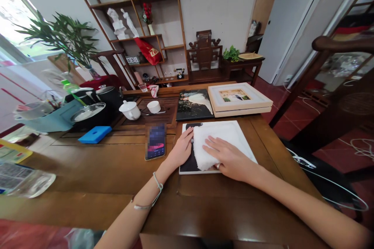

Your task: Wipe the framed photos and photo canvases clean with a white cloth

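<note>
Hands: both lie low on the flat panel straight ahead; neither is closed around anything.
Right hand point(229, 158): palm down, fingers spread and pressed flat on the white cloth point(200, 155), with a ring showing on one finger.
Left hand point(181, 148): fingers laid loosely together against the cloth's left edge, the palm over the panel's left border (whether the fingertips nip the fabric cannot be told).
Cloth: a folded pad on the panel's left half, its long axis running from the near edge away from the person.
Panel point(236, 134): white-faced with a dark picture area at the left, lying flat at the table's near right.
Which hand is nearer: the right, on top of the cloth; the left only meets its side.
Table point(117, 163): dark wood.
Phone point(156, 142): propped upright, just left of the left hand.
Beyond the panel: a dark print point(194, 105) and stacked pale frames point(241, 101).
Far left: a white teapot point(130, 110) and cup point(153, 106) on a tea tray.
</note>
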A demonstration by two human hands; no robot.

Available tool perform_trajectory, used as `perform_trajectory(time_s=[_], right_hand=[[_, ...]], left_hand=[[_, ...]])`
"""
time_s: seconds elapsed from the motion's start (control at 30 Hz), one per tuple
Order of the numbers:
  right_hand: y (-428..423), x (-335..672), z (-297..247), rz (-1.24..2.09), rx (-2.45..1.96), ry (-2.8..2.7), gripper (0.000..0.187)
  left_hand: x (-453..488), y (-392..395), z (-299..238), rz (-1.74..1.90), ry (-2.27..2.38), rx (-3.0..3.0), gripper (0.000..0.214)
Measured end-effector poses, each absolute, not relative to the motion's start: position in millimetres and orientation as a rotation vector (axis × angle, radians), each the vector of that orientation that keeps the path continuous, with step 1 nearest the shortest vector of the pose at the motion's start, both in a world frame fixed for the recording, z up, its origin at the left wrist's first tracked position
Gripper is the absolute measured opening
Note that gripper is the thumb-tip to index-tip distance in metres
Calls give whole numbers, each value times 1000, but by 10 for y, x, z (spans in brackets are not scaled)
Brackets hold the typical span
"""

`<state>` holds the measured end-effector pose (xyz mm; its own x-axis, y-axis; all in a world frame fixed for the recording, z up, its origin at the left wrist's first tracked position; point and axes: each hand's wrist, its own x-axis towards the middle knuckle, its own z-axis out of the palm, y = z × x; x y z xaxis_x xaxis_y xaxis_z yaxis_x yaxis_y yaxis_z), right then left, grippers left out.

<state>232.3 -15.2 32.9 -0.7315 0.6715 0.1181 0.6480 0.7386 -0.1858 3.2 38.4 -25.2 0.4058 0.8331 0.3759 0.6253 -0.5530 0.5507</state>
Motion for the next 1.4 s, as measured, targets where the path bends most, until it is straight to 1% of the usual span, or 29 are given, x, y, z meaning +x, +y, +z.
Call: perform_trajectory(time_s=[0.17,0.33,0.43,0.5,0.7,0.77,0.9,1.17,1.4], right_hand=[[4,2598,558,223,-1431,-2730,69],[127,2854,589,156,-1751,-2616,63],[156,2794,470,44,-1692,-2587,59],[139,2671,389,10,-1590,-2608,61],[36,2364,283,178,-1064,-2760,72],[43,2362,277,222,-998,-2750,73],[132,2462,293,241,-1085,-2657,70],[306,2751,380,112,-1411,-2539,63],[291,2626,256,73,-1323,-2560,65]], left_hand=[[30,377,-250,881,1314,2320,45],[31,379,-261,871,1308,2349,46],[32,384,-281,894,1312,2341,46],[35,384,-285,898,1315,2334,46],[67,364,-201,909,1262,2351,47],[72,361,-181,915,1225,2361,49],[53,375,-223,924,1263,2340,49],[33,384,-282,916,1297,2326,45],[23,388,-291,915,1281,2351,47]])
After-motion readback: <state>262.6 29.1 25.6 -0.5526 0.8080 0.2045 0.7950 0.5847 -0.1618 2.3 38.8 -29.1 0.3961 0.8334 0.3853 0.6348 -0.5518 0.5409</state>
